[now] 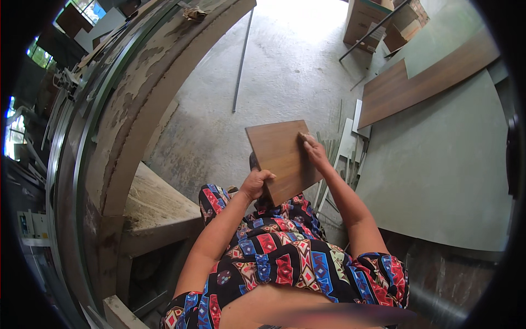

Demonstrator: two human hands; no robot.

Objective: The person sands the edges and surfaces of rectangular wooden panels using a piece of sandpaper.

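A flat brown wood-grain board (285, 159), roughly rectangular, is held out in front of my body, tilted a little. At its lower left edge my left hand (256, 183) grips it, the thumb lying over the top face and the other fingers hidden beneath. My right hand (315, 152) is on the right edge, with fingers resting on the top face near the far right corner. Whether the right thumb is under the board cannot be seen.
A long worn machine bench (142, 82) with metal rails curves along the left. To the right lean large grey-green sheets (438, 159) and an L-shaped wood-grain panel (422, 85). Thin strips (345, 140) stand beside them. A metal bar (243, 60) lies on the concrete floor; cardboard boxes (364, 24) stand far right.
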